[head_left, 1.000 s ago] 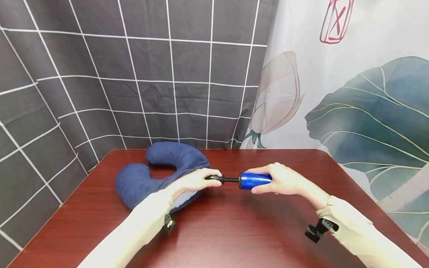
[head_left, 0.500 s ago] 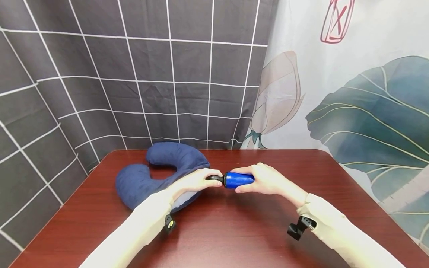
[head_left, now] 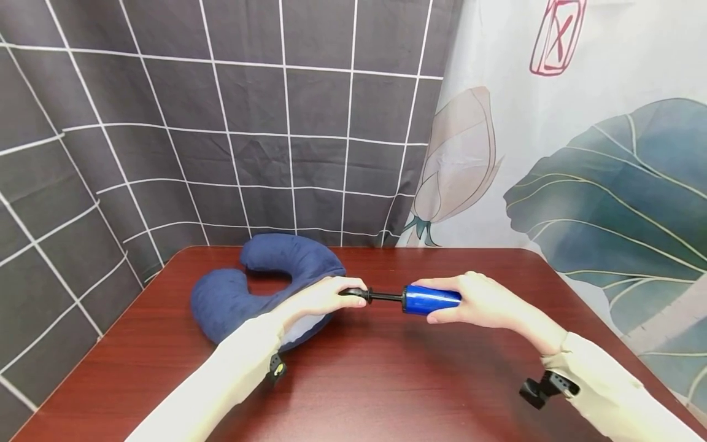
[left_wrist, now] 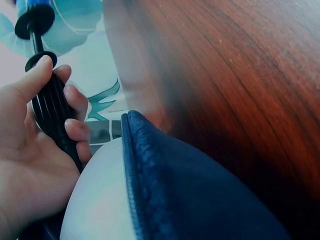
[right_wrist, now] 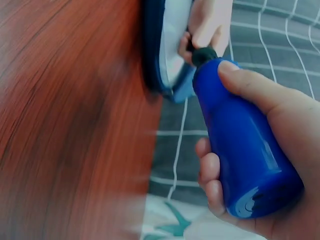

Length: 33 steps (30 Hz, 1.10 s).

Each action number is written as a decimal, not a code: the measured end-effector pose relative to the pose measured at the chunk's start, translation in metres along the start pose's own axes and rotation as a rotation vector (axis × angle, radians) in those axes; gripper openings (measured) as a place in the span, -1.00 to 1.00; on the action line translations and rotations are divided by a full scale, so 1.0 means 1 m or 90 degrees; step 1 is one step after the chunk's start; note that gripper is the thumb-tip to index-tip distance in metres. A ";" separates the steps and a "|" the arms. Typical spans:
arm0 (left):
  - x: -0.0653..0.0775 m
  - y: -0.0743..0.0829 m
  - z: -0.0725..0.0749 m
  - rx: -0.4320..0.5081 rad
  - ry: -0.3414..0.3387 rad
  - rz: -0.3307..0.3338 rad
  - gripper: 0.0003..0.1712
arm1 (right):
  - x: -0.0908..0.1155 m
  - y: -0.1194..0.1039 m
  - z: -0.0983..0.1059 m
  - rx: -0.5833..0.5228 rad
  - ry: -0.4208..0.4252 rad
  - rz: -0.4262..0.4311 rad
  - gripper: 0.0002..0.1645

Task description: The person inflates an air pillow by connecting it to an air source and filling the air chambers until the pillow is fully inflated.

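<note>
A hand air pump with a blue barrel (head_left: 428, 299) is held level over the table between both hands. My left hand (head_left: 323, 296) grips its ribbed black handle (left_wrist: 52, 107), fingers curled round and thumb near the collar. My right hand (head_left: 483, 301) wraps the barrel, thumb along its side, as the right wrist view shows. Between the hands a stretch of thin black rod (head_left: 386, 297) is exposed. A navy U-shaped neck pillow (head_left: 218, 304) lies under and behind my left forearm; its zipper edge (left_wrist: 131, 170) and pale section (left_wrist: 102, 195) show close to that hand.
The reddish-brown wooden table (head_left: 353, 387) extends under everything. Behind it hangs a dark grey curtain (head_left: 248, 110) with white grid lines, and to the right a white curtain (head_left: 497, 73) printed with leaves and a bud. Each wrist carries a small black camera (head_left: 538, 390).
My right hand first slid the blue barrel left against the handle, hiding the rod, then drew it back right, so the rod shows again. The left hand and pillow stayed put.
</note>
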<state>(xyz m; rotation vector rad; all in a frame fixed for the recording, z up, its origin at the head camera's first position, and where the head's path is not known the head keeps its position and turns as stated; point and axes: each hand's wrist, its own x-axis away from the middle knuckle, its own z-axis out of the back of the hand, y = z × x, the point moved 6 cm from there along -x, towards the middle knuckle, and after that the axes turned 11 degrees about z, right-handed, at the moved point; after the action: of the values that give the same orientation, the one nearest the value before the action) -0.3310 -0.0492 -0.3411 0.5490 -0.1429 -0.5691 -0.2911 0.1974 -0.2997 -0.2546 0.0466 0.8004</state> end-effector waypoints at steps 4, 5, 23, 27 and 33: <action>-0.001 -0.001 0.001 -0.003 -0.002 -0.004 -0.77 | 0.019 0.009 0.008 -0.016 0.003 -0.001 -0.20; -0.001 -0.002 0.001 -0.002 -0.002 -0.003 -0.77 | 0.024 0.010 0.010 -0.016 0.008 0.002 -0.21; -0.003 0.002 -0.002 0.005 0.008 -0.030 -0.80 | -0.014 0.009 -0.016 -0.081 0.012 0.015 -0.25; -0.003 0.004 -0.005 -0.002 0.000 -0.030 -0.78 | -0.028 -0.001 -0.025 -0.083 0.022 0.003 -0.24; -0.003 0.002 -0.006 0.001 -0.023 -0.017 -0.74 | -0.046 -0.014 -0.035 -0.055 0.039 -0.001 -0.26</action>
<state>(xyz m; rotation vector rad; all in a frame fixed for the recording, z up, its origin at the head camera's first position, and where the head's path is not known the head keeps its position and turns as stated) -0.3309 -0.0428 -0.3450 0.5436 -0.1707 -0.6049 -0.3112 0.1475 -0.3243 -0.3608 0.0693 0.7942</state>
